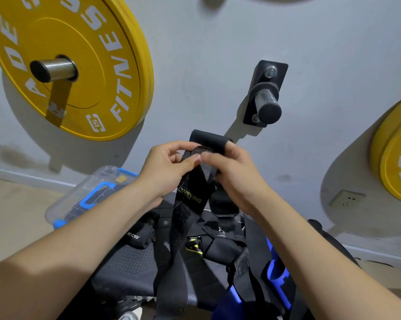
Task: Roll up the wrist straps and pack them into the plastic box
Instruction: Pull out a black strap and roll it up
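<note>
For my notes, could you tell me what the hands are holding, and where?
Both hands, left and right, pinch the black wrist strap at its upper, partly rolled end; the rest hangs loose.

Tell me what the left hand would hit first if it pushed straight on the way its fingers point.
Likely the right hand: the left hand points right across the strap, thumbs nearly touching.

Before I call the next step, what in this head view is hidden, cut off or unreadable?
- Inside of the clear plastic box with blue latches: hidden by its lid and the left forearm, head view.
- Rolled start of the black wrist strap: covered by the fingertips of the left hand and right hand.
- Strap's hanging tail: cut off by the bottom edge.
- Black straps piled on the bench: overlapping, so the count is unclear.
</note>
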`<act>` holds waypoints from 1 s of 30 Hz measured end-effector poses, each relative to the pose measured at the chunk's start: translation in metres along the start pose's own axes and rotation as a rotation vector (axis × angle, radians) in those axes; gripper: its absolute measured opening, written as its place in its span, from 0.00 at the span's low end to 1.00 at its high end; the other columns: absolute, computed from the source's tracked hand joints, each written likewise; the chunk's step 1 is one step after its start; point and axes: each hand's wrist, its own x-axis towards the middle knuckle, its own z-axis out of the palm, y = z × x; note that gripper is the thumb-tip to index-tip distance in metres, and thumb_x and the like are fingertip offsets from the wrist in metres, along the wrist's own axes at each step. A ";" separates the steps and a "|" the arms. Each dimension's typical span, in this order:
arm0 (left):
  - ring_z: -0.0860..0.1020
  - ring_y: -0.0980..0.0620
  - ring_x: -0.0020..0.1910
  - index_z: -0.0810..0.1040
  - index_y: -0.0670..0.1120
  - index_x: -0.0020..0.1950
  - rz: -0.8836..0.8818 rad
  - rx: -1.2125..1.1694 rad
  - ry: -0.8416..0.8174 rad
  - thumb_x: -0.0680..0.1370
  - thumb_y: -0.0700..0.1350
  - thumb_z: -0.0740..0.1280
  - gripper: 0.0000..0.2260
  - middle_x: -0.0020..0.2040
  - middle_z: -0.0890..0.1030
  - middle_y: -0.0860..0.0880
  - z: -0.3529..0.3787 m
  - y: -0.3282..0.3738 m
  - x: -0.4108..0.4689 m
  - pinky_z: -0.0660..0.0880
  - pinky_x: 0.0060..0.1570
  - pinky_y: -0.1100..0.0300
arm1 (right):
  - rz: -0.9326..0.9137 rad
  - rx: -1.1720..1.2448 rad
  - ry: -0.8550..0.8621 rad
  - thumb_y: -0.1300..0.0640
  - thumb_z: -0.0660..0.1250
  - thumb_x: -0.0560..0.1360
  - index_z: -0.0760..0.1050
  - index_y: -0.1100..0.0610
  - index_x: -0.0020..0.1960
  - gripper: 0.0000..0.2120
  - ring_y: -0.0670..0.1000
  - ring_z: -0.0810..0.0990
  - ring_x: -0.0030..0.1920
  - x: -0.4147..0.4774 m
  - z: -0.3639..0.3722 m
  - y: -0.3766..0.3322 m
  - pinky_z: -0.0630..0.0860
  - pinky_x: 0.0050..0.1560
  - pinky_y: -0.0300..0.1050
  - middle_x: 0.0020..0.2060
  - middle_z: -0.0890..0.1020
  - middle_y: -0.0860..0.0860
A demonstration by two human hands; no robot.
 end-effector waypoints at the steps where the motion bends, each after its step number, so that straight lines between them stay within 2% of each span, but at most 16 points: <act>1: 0.74 0.54 0.35 0.86 0.53 0.61 0.014 0.012 0.020 0.81 0.42 0.76 0.11 0.33 0.72 0.46 0.000 0.001 0.000 0.75 0.41 0.65 | -0.010 -0.086 -0.039 0.66 0.70 0.82 0.76 0.60 0.72 0.18 0.59 0.85 0.63 -0.002 0.002 0.004 0.83 0.61 0.54 0.62 0.86 0.59; 3: 0.77 0.55 0.34 0.85 0.52 0.63 0.004 -0.076 0.037 0.81 0.41 0.75 0.12 0.31 0.75 0.52 -0.003 0.006 0.002 0.77 0.38 0.65 | 0.024 -0.158 -0.049 0.64 0.72 0.82 0.75 0.55 0.72 0.19 0.58 0.85 0.64 -0.005 0.006 0.010 0.83 0.64 0.58 0.62 0.86 0.57; 6: 0.85 0.52 0.39 0.84 0.49 0.63 -0.022 -0.257 0.007 0.80 0.40 0.75 0.12 0.36 0.85 0.50 -0.007 0.014 0.001 0.82 0.41 0.60 | 0.073 -0.186 0.023 0.60 0.73 0.82 0.82 0.61 0.64 0.11 0.60 0.86 0.54 -0.005 0.007 0.009 0.79 0.65 0.72 0.59 0.84 0.70; 7: 0.86 0.50 0.42 0.83 0.49 0.64 -0.024 -0.279 -0.001 0.80 0.41 0.75 0.13 0.40 0.87 0.47 -0.008 0.015 0.001 0.83 0.43 0.57 | 0.071 -0.188 0.042 0.59 0.73 0.82 0.84 0.62 0.61 0.10 0.60 0.87 0.53 -0.003 0.006 0.008 0.78 0.66 0.71 0.57 0.84 0.71; 9: 0.88 0.46 0.45 0.82 0.49 0.65 0.000 -0.247 -0.007 0.82 0.43 0.74 0.12 0.48 0.89 0.41 -0.009 0.018 0.001 0.85 0.46 0.54 | 0.026 -0.173 0.060 0.62 0.70 0.84 0.84 0.61 0.61 0.08 0.58 0.89 0.54 -0.002 0.006 0.008 0.82 0.65 0.61 0.54 0.88 0.62; 11: 0.87 0.49 0.45 0.82 0.49 0.66 0.084 -0.161 -0.002 0.86 0.41 0.67 0.10 0.47 0.89 0.44 -0.011 0.021 0.004 0.84 0.44 0.58 | -0.022 -0.164 0.098 0.65 0.67 0.84 0.83 0.60 0.62 0.10 0.54 0.88 0.54 -0.001 0.007 0.006 0.84 0.61 0.53 0.54 0.89 0.56; 12: 0.87 0.50 0.46 0.81 0.50 0.67 0.142 -0.088 -0.003 0.86 0.37 0.63 0.14 0.46 0.89 0.46 -0.013 0.021 0.005 0.83 0.45 0.59 | -0.031 -0.172 0.113 0.66 0.65 0.85 0.82 0.60 0.63 0.10 0.53 0.88 0.53 -0.001 0.008 0.004 0.84 0.60 0.52 0.53 0.89 0.55; 14: 0.85 0.52 0.56 0.79 0.55 0.71 0.281 0.192 -0.036 0.83 0.30 0.60 0.25 0.53 0.88 0.50 -0.017 0.021 0.005 0.81 0.54 0.57 | -0.044 -0.210 0.127 0.65 0.64 0.86 0.82 0.58 0.62 0.10 0.51 0.88 0.52 0.000 0.009 0.000 0.83 0.58 0.50 0.53 0.89 0.53; 16: 0.79 0.58 0.64 0.75 0.60 0.75 0.403 0.470 -0.102 0.80 0.28 0.63 0.33 0.63 0.82 0.53 -0.013 0.019 -0.002 0.75 0.58 0.64 | -0.056 -0.270 0.137 0.64 0.63 0.86 0.83 0.59 0.61 0.11 0.52 0.88 0.53 0.001 0.007 -0.006 0.82 0.59 0.50 0.53 0.89 0.55; 18: 0.75 0.61 0.59 0.72 0.60 0.79 0.465 0.542 -0.117 0.80 0.32 0.68 0.33 0.61 0.76 0.49 -0.005 0.016 -0.011 0.68 0.56 0.72 | -0.043 -0.299 0.133 0.63 0.62 0.86 0.84 0.59 0.60 0.11 0.56 0.88 0.55 -0.001 0.005 -0.012 0.83 0.59 0.53 0.52 0.89 0.56; 19: 0.74 0.61 0.57 0.70 0.60 0.81 0.488 0.535 -0.098 0.81 0.33 0.69 0.33 0.58 0.73 0.47 -0.001 0.016 -0.015 0.68 0.56 0.72 | -0.028 -0.292 0.129 0.63 0.62 0.86 0.84 0.59 0.58 0.11 0.56 0.89 0.53 -0.003 0.004 -0.014 0.83 0.56 0.51 0.51 0.90 0.56; 20: 0.74 0.59 0.55 0.67 0.60 0.83 0.505 0.523 -0.067 0.82 0.34 0.69 0.34 0.57 0.72 0.46 0.003 0.017 -0.018 0.69 0.58 0.69 | -0.007 -0.279 0.128 0.62 0.62 0.86 0.84 0.59 0.55 0.11 0.54 0.88 0.49 -0.006 0.004 -0.016 0.83 0.51 0.48 0.48 0.90 0.55; 22: 0.75 0.49 0.55 0.60 0.61 0.85 0.530 0.561 -0.009 0.82 0.35 0.69 0.37 0.56 0.71 0.45 0.006 0.019 -0.023 0.74 0.64 0.54 | 0.039 -0.272 0.155 0.58 0.64 0.86 0.80 0.59 0.51 0.09 0.52 0.85 0.42 -0.011 0.003 -0.021 0.78 0.43 0.43 0.42 0.87 0.53; 24: 0.73 0.41 0.53 0.60 0.59 0.86 0.608 0.716 0.061 0.81 0.33 0.67 0.38 0.54 0.68 0.44 0.008 0.024 -0.030 0.74 0.63 0.41 | 0.096 -0.306 0.202 0.53 0.67 0.85 0.74 0.57 0.52 0.07 0.49 0.80 0.37 -0.016 0.001 -0.025 0.73 0.39 0.42 0.40 0.80 0.52; 26: 0.70 0.41 0.52 0.65 0.56 0.85 0.686 0.840 0.139 0.78 0.29 0.66 0.39 0.53 0.66 0.43 0.010 0.030 -0.038 0.74 0.60 0.39 | 0.137 -0.285 0.198 0.53 0.68 0.84 0.71 0.55 0.53 0.07 0.47 0.79 0.32 -0.023 -0.001 -0.030 0.72 0.36 0.41 0.39 0.78 0.51; 30: 0.72 0.40 0.54 0.74 0.50 0.80 0.816 0.892 0.168 0.72 0.23 0.69 0.39 0.56 0.69 0.41 0.008 0.037 -0.051 0.75 0.58 0.42 | 0.171 -0.226 0.195 0.60 0.69 0.80 0.69 0.53 0.52 0.08 0.52 0.75 0.36 -0.043 -0.005 -0.039 0.71 0.41 0.49 0.41 0.77 0.54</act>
